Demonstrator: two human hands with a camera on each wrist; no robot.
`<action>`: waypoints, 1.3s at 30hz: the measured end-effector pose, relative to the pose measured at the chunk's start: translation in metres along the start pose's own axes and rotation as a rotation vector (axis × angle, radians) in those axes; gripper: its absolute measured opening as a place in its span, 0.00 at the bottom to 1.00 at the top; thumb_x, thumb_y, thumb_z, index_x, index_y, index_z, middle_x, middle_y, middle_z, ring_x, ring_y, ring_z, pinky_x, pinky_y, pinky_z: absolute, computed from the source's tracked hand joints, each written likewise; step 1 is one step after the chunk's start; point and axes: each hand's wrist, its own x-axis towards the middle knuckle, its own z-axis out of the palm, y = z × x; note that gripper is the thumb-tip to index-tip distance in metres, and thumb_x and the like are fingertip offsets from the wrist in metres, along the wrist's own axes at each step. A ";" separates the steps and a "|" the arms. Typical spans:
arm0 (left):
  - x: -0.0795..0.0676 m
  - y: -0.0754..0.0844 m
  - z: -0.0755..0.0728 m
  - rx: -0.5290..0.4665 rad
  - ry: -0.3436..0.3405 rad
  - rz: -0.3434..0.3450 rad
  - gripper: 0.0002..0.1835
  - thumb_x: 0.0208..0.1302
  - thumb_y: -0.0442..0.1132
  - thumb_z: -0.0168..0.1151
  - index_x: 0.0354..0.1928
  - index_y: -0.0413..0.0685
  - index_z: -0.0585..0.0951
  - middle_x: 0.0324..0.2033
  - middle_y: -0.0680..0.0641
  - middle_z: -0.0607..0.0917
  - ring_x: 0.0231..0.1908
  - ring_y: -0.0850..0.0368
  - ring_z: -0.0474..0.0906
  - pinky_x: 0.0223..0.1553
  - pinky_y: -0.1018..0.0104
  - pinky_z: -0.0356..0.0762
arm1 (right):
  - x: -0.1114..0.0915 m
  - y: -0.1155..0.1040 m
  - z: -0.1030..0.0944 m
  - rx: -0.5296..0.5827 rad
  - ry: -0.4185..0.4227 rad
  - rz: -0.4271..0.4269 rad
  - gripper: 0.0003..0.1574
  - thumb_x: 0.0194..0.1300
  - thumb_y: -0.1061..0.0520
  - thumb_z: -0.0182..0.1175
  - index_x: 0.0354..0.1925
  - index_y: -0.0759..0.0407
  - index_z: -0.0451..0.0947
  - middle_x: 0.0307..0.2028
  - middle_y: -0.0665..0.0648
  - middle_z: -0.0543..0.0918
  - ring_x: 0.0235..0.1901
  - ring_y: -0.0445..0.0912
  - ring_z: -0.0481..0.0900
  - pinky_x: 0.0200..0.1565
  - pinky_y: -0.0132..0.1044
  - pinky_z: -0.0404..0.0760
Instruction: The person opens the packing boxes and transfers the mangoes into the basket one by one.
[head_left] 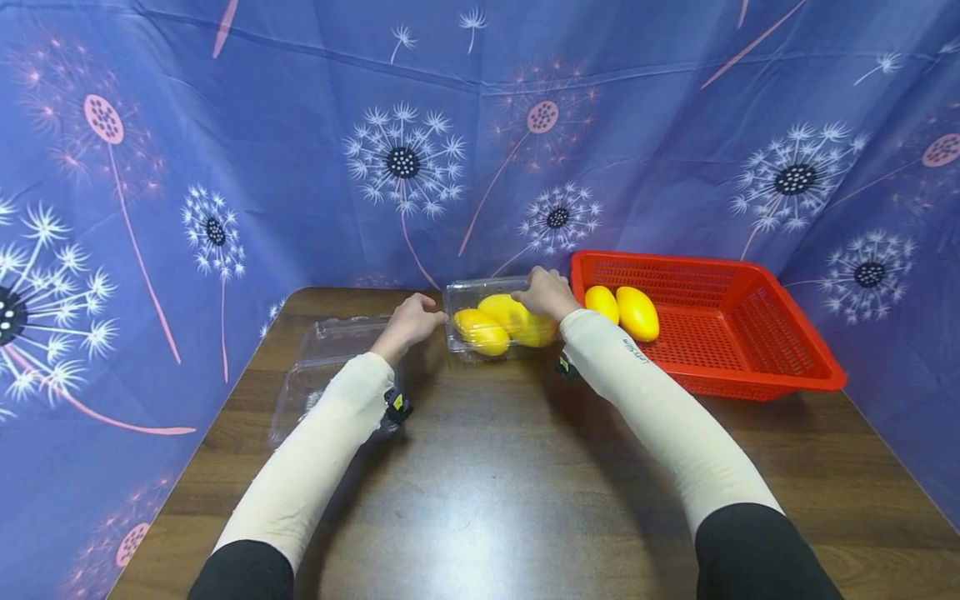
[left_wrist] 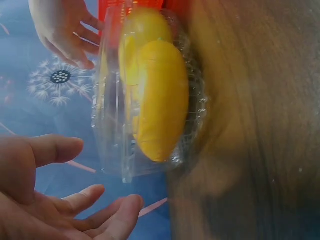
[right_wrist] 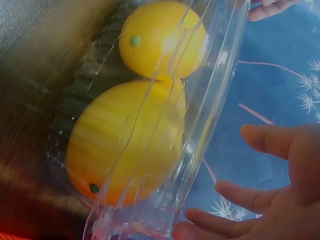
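Note:
A clear plastic clamshell box (head_left: pixel 459 293) holding yellow mangoes (head_left: pixel 482 332) stands at the back of the table, its lid down over them. By the box's left end is my left hand (head_left: pixel 412 323); the left wrist view shows its fingers (left_wrist: pixel 82 199) spread and apart from the plastic. Over the box's right end reaches my right hand (head_left: pixel 546 293). The right wrist view shows its fingers (right_wrist: pixel 245 197) extended beside the lid edge, nothing gripped; whether the fingertips touch the lid I cannot tell.
To the right of the box sits a red perforated basket (head_left: pixel 750 333) with two mangoes (head_left: pixel 637 314) at its left side. Another clamshell box (head_left: pixel 318 375), lid raised, lies at the left, partly behind my left arm. A patterned blue cloth (head_left: pixel 300 167) hangs behind the wooden table (head_left: pixel 480 467).

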 end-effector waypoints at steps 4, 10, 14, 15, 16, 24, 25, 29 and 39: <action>0.005 -0.001 0.007 -0.023 -0.030 -0.021 0.30 0.67 0.48 0.58 0.65 0.39 0.67 0.67 0.37 0.69 0.67 0.40 0.65 0.68 0.49 0.66 | 0.003 0.003 0.000 -0.021 -0.025 0.023 0.36 0.67 0.44 0.58 0.60 0.68 0.65 0.60 0.70 0.72 0.64 0.65 0.64 0.68 0.56 0.63; 0.003 0.000 0.013 0.000 -0.050 -0.025 0.34 0.69 0.50 0.54 0.69 0.35 0.63 0.68 0.34 0.67 0.68 0.39 0.63 0.70 0.49 0.64 | 0.005 0.007 0.005 -0.057 -0.122 0.059 0.49 0.67 0.43 0.57 0.71 0.69 0.51 0.69 0.73 0.60 0.69 0.66 0.58 0.71 0.57 0.61; 0.001 0.002 0.012 -0.035 -0.068 -0.039 0.36 0.70 0.54 0.53 0.69 0.34 0.63 0.54 0.35 0.79 0.51 0.41 0.79 0.65 0.51 0.71 | 0.003 0.005 0.008 -0.059 -0.136 0.056 0.50 0.67 0.43 0.58 0.71 0.69 0.49 0.70 0.74 0.57 0.69 0.67 0.58 0.71 0.58 0.61; 0.001 0.002 0.012 -0.045 -0.069 -0.042 0.35 0.70 0.54 0.54 0.67 0.34 0.65 0.50 0.36 0.80 0.45 0.44 0.81 0.62 0.52 0.74 | 0.003 0.004 0.008 -0.052 -0.130 0.052 0.49 0.67 0.43 0.58 0.71 0.69 0.50 0.69 0.74 0.58 0.69 0.67 0.59 0.70 0.58 0.62; 0.001 0.002 0.012 -0.054 -0.068 -0.044 0.33 0.70 0.54 0.54 0.65 0.34 0.67 0.45 0.39 0.81 0.38 0.47 0.81 0.58 0.54 0.76 | 0.002 0.002 0.008 -0.042 -0.131 0.050 0.49 0.67 0.43 0.58 0.71 0.69 0.50 0.69 0.74 0.58 0.69 0.66 0.59 0.70 0.58 0.62; 0.002 0.000 0.013 -0.070 -0.078 -0.067 0.28 0.68 0.51 0.58 0.57 0.32 0.72 0.35 0.44 0.76 0.30 0.53 0.76 0.53 0.50 0.78 | 0.007 0.007 0.008 -0.033 -0.121 0.064 0.49 0.67 0.44 0.58 0.70 0.72 0.50 0.68 0.73 0.63 0.68 0.65 0.62 0.70 0.55 0.64; 0.003 -0.001 0.013 -0.080 -0.086 -0.072 0.29 0.68 0.51 0.58 0.58 0.32 0.72 0.36 0.44 0.76 0.31 0.53 0.76 0.54 0.50 0.79 | 0.007 0.008 0.008 -0.033 -0.125 0.071 0.50 0.67 0.44 0.58 0.71 0.72 0.49 0.68 0.73 0.63 0.68 0.65 0.62 0.70 0.55 0.64; 0.004 -0.002 0.012 -0.181 -0.118 -0.087 0.24 0.67 0.48 0.59 0.52 0.32 0.74 0.30 0.48 0.75 0.28 0.56 0.74 0.52 0.53 0.80 | 0.008 0.010 0.007 -0.034 -0.137 0.081 0.53 0.67 0.44 0.58 0.72 0.74 0.45 0.68 0.75 0.64 0.68 0.65 0.64 0.69 0.53 0.66; 0.004 -0.003 0.010 -0.271 -0.139 -0.091 0.13 0.67 0.44 0.60 0.33 0.41 0.74 0.17 0.54 0.71 0.19 0.63 0.69 0.32 0.67 0.78 | 0.008 0.016 0.006 0.003 -0.186 0.100 0.55 0.67 0.42 0.56 0.71 0.75 0.42 0.69 0.75 0.60 0.68 0.64 0.63 0.70 0.53 0.64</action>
